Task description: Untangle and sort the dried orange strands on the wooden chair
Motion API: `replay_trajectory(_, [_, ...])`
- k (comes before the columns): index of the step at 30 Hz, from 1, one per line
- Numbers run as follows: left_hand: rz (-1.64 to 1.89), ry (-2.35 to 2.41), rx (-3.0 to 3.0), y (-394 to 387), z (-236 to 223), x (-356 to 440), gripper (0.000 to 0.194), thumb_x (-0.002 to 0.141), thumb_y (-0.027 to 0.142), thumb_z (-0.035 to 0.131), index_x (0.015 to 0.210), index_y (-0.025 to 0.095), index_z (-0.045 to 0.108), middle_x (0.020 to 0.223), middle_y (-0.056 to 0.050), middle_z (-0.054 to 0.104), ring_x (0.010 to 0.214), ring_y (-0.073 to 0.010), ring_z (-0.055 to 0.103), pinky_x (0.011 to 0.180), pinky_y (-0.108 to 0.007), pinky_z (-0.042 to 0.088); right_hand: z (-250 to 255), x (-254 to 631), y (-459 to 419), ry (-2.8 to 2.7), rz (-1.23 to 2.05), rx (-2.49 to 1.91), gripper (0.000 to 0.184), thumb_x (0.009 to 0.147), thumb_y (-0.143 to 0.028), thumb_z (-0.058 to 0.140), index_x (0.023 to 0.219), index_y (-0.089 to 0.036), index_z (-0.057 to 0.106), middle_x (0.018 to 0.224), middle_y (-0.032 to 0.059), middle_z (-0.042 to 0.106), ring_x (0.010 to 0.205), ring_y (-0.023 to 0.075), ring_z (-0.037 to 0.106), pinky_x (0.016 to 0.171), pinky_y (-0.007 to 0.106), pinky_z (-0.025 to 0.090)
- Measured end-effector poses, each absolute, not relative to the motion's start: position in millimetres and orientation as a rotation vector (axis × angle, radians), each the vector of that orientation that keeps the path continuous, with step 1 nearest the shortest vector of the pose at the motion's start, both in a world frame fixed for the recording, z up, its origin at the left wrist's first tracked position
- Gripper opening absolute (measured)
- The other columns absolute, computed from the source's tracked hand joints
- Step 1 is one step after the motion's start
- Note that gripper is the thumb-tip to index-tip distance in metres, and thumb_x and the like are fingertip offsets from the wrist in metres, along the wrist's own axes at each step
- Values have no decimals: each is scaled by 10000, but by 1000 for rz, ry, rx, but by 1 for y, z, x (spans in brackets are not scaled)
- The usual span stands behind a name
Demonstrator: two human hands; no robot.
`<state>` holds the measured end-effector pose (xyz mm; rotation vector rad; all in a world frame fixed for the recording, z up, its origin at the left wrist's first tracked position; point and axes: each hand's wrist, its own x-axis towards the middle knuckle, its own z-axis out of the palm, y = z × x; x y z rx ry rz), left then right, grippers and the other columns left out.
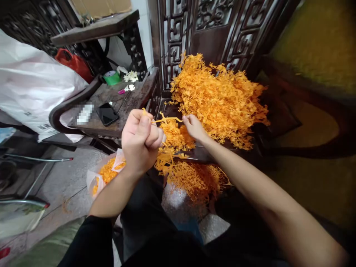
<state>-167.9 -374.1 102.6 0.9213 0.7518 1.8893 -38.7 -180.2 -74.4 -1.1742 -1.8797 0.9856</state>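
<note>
A thin orange branched plastic stem (167, 118) stretches between my two hands. My left hand (141, 139) is closed in a fist around its left end, with a bit poking out above the thumb. At the other end, the fingertips of my right hand (193, 126) pinch the stem. Behind and right of my right hand rises a big heap of orange plastic foliage (219, 100). Below the hands lies a smaller orange clump (175, 137). Lower down, a tangle of orange bare stems (194, 178) sits in front of my legs.
Left of me, a dark wooden side table (144, 92) holds a black phone (107, 114), green tape (111, 77) and small white flower pieces (130, 76). A bag with orange pieces (108, 171) stands on the floor. A large white sack (36, 81) is at far left.
</note>
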Motion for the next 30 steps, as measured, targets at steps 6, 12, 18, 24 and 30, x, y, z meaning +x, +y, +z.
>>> replay_trajectory(6, [1894, 784, 911, -375, 100, -175, 195, 968, 318, 669, 861, 219, 539, 480, 123, 188, 364, -48, 168, 419, -198, 243, -111, -49, -176, -1809, 1342, -1042, 815, 932, -808, 197, 1385, -254, 587, 1521, 108, 562, 1453, 286, 471, 1235, 501, 321])
replay_trajectory(12, [1832, 824, 773, -369, 102, -171, 181, 1019, 372, 596, 934, 215, 564, 484, 116, 235, 361, -50, 228, 415, -196, 255, -98, -42, -168, -1632, 1530, -999, 922, 916, -826, 68, 1623, -268, 264, 1646, 81, 424, 1568, 244, 314, 1275, 540, 251])
replay_trajectory(18, [1775, 826, 686, -355, 100, -157, 191, 1034, 377, 573, 951, 205, 576, 520, 105, 280, 361, -38, 239, 410, -199, 247, -24, -7, -210, -1722, 1092, -805, 612, 952, -727, 484, 1260, -233, 671, 1335, 108, 687, 1258, 238, 637, 1150, 406, 443])
replay_trajectory(24, [1707, 834, 793, -336, 87, -115, 274, 953, 412, 696, 918, 209, 515, 567, 108, 357, 402, -30, 291, 409, -173, 223, 59, 36, -298, -2003, 1517, -761, 544, 911, -731, 559, 845, -207, 686, 742, 20, 629, 670, 154, 579, 638, 302, 492])
replay_trajectory(30, [1583, 926, 1114, -325, 75, -94, 315, 906, 459, 730, 905, 203, 546, 572, 104, 361, 448, -44, 310, 431, -176, 221, 58, 83, -316, -1707, 1563, -1055, 445, 850, -641, 705, 785, -204, 659, 616, -22, 530, 522, 109, 409, 494, 275, 331])
